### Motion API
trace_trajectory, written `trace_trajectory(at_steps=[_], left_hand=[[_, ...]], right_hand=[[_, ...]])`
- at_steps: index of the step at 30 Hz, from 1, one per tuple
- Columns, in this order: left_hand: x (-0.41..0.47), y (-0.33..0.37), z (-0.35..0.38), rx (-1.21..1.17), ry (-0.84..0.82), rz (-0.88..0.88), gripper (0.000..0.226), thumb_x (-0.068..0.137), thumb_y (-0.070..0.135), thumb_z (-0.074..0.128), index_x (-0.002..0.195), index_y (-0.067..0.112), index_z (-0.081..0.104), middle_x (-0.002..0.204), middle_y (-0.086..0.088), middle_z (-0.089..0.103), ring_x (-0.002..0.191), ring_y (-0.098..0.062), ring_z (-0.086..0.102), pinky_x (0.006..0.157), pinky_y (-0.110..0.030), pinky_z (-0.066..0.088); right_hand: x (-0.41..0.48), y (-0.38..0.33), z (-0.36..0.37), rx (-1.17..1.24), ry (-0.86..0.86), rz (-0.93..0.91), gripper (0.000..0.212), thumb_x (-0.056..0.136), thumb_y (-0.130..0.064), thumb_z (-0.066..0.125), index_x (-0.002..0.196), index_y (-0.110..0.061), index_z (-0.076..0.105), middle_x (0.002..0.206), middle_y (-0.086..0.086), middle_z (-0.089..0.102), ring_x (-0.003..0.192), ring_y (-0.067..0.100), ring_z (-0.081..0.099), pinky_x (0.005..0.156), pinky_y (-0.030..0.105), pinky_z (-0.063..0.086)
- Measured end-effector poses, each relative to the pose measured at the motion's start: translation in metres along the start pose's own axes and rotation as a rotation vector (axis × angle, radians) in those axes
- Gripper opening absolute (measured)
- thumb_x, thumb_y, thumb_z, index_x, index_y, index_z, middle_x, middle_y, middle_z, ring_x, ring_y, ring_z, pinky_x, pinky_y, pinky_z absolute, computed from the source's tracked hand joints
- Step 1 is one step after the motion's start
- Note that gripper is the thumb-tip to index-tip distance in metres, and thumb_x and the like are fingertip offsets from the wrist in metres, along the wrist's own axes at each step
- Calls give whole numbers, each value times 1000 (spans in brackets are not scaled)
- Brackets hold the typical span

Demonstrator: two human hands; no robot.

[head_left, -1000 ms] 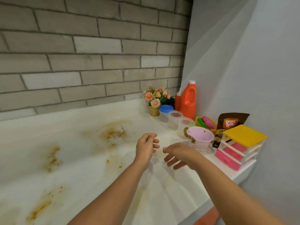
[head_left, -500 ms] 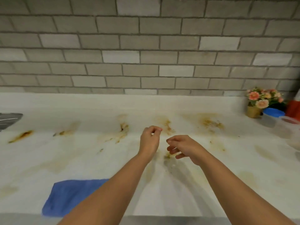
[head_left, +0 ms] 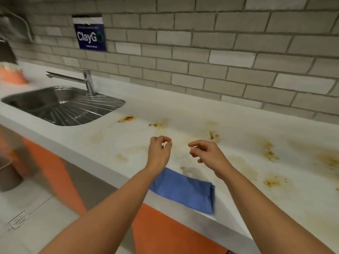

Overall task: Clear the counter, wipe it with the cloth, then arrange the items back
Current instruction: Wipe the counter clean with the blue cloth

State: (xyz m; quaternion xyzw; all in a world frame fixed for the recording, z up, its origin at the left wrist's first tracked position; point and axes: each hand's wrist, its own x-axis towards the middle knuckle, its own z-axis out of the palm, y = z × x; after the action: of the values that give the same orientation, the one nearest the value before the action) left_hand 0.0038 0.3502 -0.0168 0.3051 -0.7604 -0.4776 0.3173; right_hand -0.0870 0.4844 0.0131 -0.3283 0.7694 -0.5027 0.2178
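Note:
A folded blue cloth (head_left: 185, 190) lies flat at the front edge of the white counter (head_left: 229, 114), partly under my left forearm. The counter carries several brown-yellow stains (head_left: 269, 153). My left hand (head_left: 159, 153) hovers above the counter just beyond the cloth, fingers loosely curled and holding nothing. To its right my right hand (head_left: 207, 155) hangs at the same height, fingers bent and apart, empty. Neither hand touches the cloth.
A steel sink (head_left: 60, 105) with a tap (head_left: 86, 79) is set into the counter at the left. An orange item (head_left: 12, 74) stands at the far left. Behind runs a grey brick wall with a blue sign (head_left: 90, 36). Below are orange cabinet fronts (head_left: 55, 167) and a bin (head_left: 8, 175).
My view has swung left, from the items at the counter's right end to the sink. The blue cloth now lies below my hands, which stay raised and empty.

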Motion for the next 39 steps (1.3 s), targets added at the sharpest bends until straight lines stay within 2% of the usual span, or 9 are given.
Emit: trace_trajectory(at_steps=[6, 10, 14, 18, 23, 29, 33, 36, 39], left_hand=[[-17, -27, -32, 167, 36, 56, 20, 94, 9, 47, 109, 12, 60, 109, 2, 47, 92, -12, 50, 78, -18, 36], [-29, -46, -40, 146, 93, 21, 21, 93, 6, 47, 110, 9, 58, 115, -5, 51, 96, -16, 52, 79, -20, 37], [-25, -67, -60, 198, 141, 6, 21, 93, 7, 48, 111, 8, 58, 117, -8, 50, 104, -21, 53, 81, -21, 36], [-8, -90, -88, 256, 222, -10, 26, 94, 9, 47, 118, 7, 56, 124, -10, 48, 113, -23, 50, 85, -18, 32], [13, -120, -113, 317, 213, -17, 42, 96, 16, 45, 137, 10, 40, 140, -10, 38, 126, -25, 42, 103, -30, 33], [61, -151, -143, 483, 180, 49, 48, 100, 26, 35, 145, 11, 28, 151, -10, 30, 142, -25, 21, 118, -44, 6], [96, -170, -158, 619, 72, 94, 52, 101, 34, 28, 148, 15, 22, 156, -5, 20, 146, -21, 7, 118, -43, -4], [113, -181, -168, 686, 40, 105, 53, 100, 38, 22, 149, 18, 18, 157, -2, 15, 147, -19, 1, 117, -42, -8], [129, -195, -187, 729, 45, 92, 55, 100, 42, 16, 150, 20, 16, 158, -1, 12, 147, -19, -2, 116, -44, -10]], right_hand=[[-7, 18, 33, -246, -214, -270, 17, 91, -18, 57, 104, -20, 68, 106, -4, 65, 94, 6, 57, 77, 3, 40], [-13, 47, 60, -654, -384, -452, 43, 95, -42, 46, 137, -29, 45, 147, -5, 36, 134, 11, 32, 110, 24, 26], [-12, 63, 81, -957, -542, -418, 79, 75, -73, 6, 147, -41, 12, 158, -13, -2, 146, 9, -7, 117, 34, -6], [1, 58, 101, -980, -476, -357, 85, 69, -70, -8, 148, -40, 4, 158, -12, -8, 145, 10, -13, 117, 37, -9], [21, 45, 138, -1014, -397, -255, 54, 99, -50, 12, 149, -33, 3, 158, -7, -8, 146, 15, -12, 118, 39, -8], [37, 29, 181, -987, -422, -341, 93, 63, -62, -21, 149, -33, 2, 158, -11, -10, 144, 11, -15, 115, 31, -14], [59, 21, 194, -962, -450, -355, 82, 75, -60, -14, 149, -32, 6, 157, -14, -6, 140, 2, -17, 113, 26, -14], [103, 18, 206, -968, -326, -219, 52, 101, -41, 11, 150, -26, 7, 159, -7, -3, 146, 13, -9, 117, 31, -8], [151, 8, 225, -1003, -171, -33, 50, 103, -31, 14, 151, -18, 5, 159, 1, -4, 146, 23, -7, 118, 36, -3]])
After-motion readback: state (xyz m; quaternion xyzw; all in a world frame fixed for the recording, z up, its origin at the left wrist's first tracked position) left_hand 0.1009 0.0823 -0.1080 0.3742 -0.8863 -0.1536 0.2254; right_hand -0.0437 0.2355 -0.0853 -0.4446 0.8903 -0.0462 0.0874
